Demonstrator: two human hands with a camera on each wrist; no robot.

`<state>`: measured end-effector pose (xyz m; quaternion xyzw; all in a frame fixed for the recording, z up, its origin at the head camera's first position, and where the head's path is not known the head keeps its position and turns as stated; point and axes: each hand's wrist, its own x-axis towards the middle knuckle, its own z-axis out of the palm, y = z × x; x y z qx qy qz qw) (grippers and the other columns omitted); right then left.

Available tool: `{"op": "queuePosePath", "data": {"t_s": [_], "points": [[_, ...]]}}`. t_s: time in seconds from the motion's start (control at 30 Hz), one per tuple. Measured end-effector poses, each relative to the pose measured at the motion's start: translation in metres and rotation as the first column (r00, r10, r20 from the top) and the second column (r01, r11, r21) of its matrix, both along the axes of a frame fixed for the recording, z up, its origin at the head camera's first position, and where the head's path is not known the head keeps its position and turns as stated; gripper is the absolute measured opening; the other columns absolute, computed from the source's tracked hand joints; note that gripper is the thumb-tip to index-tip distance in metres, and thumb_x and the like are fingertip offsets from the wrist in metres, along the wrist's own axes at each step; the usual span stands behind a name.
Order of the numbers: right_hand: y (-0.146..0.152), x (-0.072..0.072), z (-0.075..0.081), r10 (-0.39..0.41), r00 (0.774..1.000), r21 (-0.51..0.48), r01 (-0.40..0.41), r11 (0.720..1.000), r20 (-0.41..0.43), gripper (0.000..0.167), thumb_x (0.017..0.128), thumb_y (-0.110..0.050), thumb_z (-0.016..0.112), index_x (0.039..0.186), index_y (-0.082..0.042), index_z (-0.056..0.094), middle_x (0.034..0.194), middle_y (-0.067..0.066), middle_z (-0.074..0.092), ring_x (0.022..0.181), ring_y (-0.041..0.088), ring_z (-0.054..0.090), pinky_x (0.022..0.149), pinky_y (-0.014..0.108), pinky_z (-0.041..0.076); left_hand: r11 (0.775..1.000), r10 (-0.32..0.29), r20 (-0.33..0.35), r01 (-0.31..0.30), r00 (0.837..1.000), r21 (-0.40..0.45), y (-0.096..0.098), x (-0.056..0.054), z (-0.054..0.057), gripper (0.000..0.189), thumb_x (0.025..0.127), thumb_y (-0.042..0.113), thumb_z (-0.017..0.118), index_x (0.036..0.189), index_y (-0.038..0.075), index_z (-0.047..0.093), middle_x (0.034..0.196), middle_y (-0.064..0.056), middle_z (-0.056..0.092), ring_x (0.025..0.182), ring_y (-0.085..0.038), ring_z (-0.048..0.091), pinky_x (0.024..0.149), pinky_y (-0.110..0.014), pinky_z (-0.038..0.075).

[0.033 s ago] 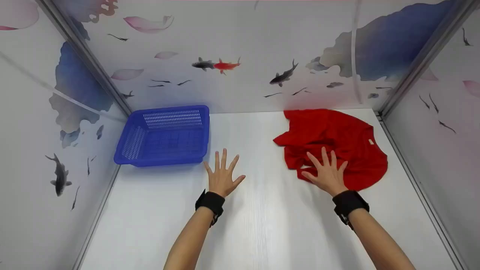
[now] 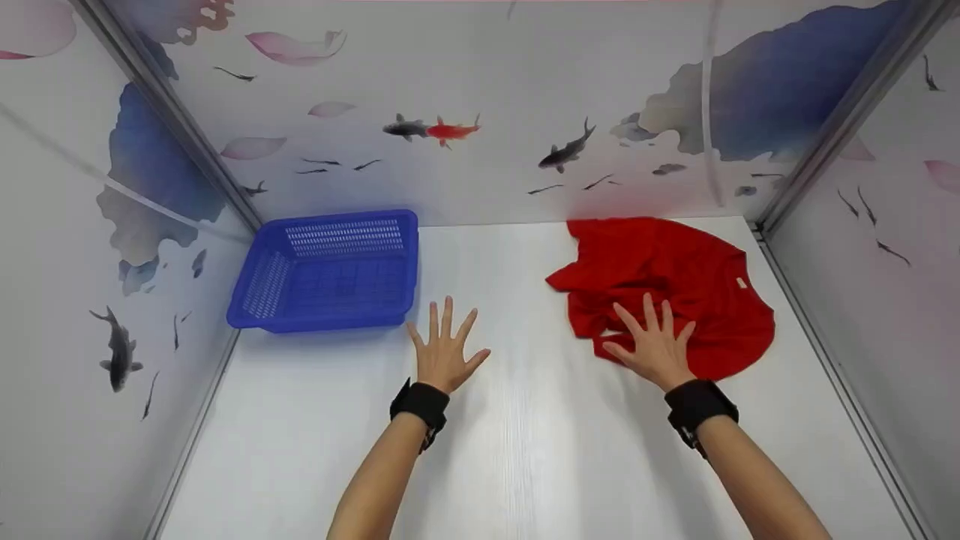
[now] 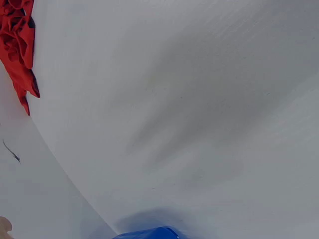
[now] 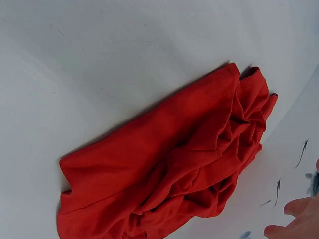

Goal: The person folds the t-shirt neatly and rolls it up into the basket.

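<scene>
Nothing visibly shifts from the earlier frame! Left hand [image 2: 442, 361] spreads wide, gripping nothing, near the blue basket [image 2: 337, 281] at far left; right hand [image 2: 658, 352], equally splayed and holding nothing, hangs over the crumpled red shirt [image 2: 690, 259] at far right. Careless dragging could bunch those folds; a leftward swing might knock the basket. Close behind both, the far wall [image 2: 487, 180] limits reach.

A white bench [image 2: 517, 457] meets a back panel [image 2: 480, 60] printed with a red koi [image 2: 452, 131] touching a black koi [image 2: 405, 128], a blue lotus leaf [image 2: 787, 86] to their right — and on the left panel [image 2: 45, 225], a dark fish [image 2: 120, 351] beyond a grey metal post [image 2: 169, 116].
</scene>
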<state>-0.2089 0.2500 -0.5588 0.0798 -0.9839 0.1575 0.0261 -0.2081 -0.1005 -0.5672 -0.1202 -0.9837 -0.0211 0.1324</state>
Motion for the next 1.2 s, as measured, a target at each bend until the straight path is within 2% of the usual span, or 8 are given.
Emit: {"op": "queuePosePath", "data": {"t_s": [0.2, 0.5, 0.63, 0.8, 0.9, 1.07, 1.2], "points": [[0.001, 0.003, -0.001, -0.003, 1.000, 0.003, 0.003, 1.000, 0.004, 0.071, 0.091, -0.045, 0.061, 0.150, -0.014, 0.036, 0.156, 0.032, 0.013, 0.139, 0.057, 0.007, 0.097, 0.082, -0.003, 1.000, 0.001, 0.026, -0.001, 1.000, -0.005, 0.002, 0.003, -0.004, 0.071, 0.088, 0.065, 0.054, 0.148, 0.029, 0.042, 0.158, -0.015, 0.026, 0.144, -0.040, 0.023, 0.101, -0.075, 0.022], [0.010, -0.006, -0.001, -0.005, 1.000, -0.011, 0.005, 1.000, -0.012, 0.071, 0.090, -0.044, 0.062, 0.150, -0.014, 0.037, 0.155, 0.032, 0.014, 0.139, 0.057, 0.007, 0.096, 0.083, -0.001, 0.998, 0.006, 0.030, -0.008, 1.000, 0.057, 0.002, -0.001, -0.001, 0.070, 0.088, 0.061, 0.057, 0.148, 0.027, 0.043, 0.158, -0.016, 0.025, 0.144, -0.041, 0.021, 0.102, -0.076, 0.018], [0.030, -0.006, -0.010, -0.061, 0.997, -0.035, 0.063, 0.997, 0.054, 0.074, 0.092, -0.047, 0.059, 0.151, -0.011, 0.033, 0.154, 0.035, 0.011, 0.138, 0.059, 0.005, 0.094, 0.084, -0.003, 0.996, -0.007, 0.025, 0.004, 1.000, 0.091, 0.003, 0.005, -0.002, 0.071, 0.087, 0.059, 0.060, 0.148, 0.026, 0.044, 0.158, -0.017, 0.025, 0.144, -0.041, 0.021, 0.102, -0.076, 0.016], [0.062, -0.007, -0.029, -0.162, 0.969, -0.075, 0.178, 0.981, 0.185, 0.080, 0.092, -0.047, 0.059, 0.152, -0.007, 0.025, 0.152, 0.040, 0.004, 0.135, 0.063, 0.001, 0.091, 0.085, -0.004, 0.993, -0.024, 0.017, 0.022, 1.000, 0.116, 0.003, 0.017, -0.009, 0.070, 0.089, 0.059, 0.057, 0.147, 0.024, 0.044, 0.157, -0.019, 0.027, 0.142, -0.043, 0.024, 0.100, -0.077, 0.019], [0.075, -0.011, -0.040, -0.197, 0.952, -0.122, 0.230, 0.966, 0.232, 0.083, 0.091, -0.046, 0.060, 0.152, -0.005, 0.021, 0.151, 0.042, 0.002, 0.134, 0.065, 0.000, 0.090, 0.086, -0.001, 0.988, -0.018, 0.004, 0.017, 1.000, 0.154, 0.001, 0.022, -0.013, 0.069, 0.089, 0.058, 0.058, 0.147, 0.023, 0.045, 0.156, -0.019, 0.027, 0.142, -0.043, 0.024, 0.100, -0.077, 0.019], [0.089, -0.022, -0.052, -0.211, 0.921, -0.190, 0.283, 0.940, 0.327, 0.087, 0.091, -0.047, 0.059, 0.152, -0.005, 0.014, 0.150, 0.042, -0.006, 0.132, 0.067, -0.002, 0.089, 0.087, 0.005, 0.983, -0.009, -0.009, 0.011, 1.000, 0.182, -0.004, 0.025, -0.019, 0.068, 0.088, 0.055, 0.060, 0.145, 0.021, 0.047, 0.155, -0.020, 0.029, 0.141, -0.044, 0.025, 0.100, -0.078, 0.019], [0.097, -0.032, -0.056, -0.193, 0.897, -0.214, 0.295, 0.931, 0.398, 0.090, 0.090, -0.046, 0.060, 0.153, -0.006, 0.009, 0.150, 0.041, -0.014, 0.131, 0.068, -0.007, 0.089, 0.087, 0.006, 0.981, -0.016, -0.007, 0.017, 1.000, 0.192, -0.007, 0.025, -0.022, 0.067, 0.089, 0.053, 0.061, 0.145, 0.020, 0.046, 0.154, -0.022, 0.029, 0.141, -0.045, 0.025, 0.099, -0.078, 0.018]]}}
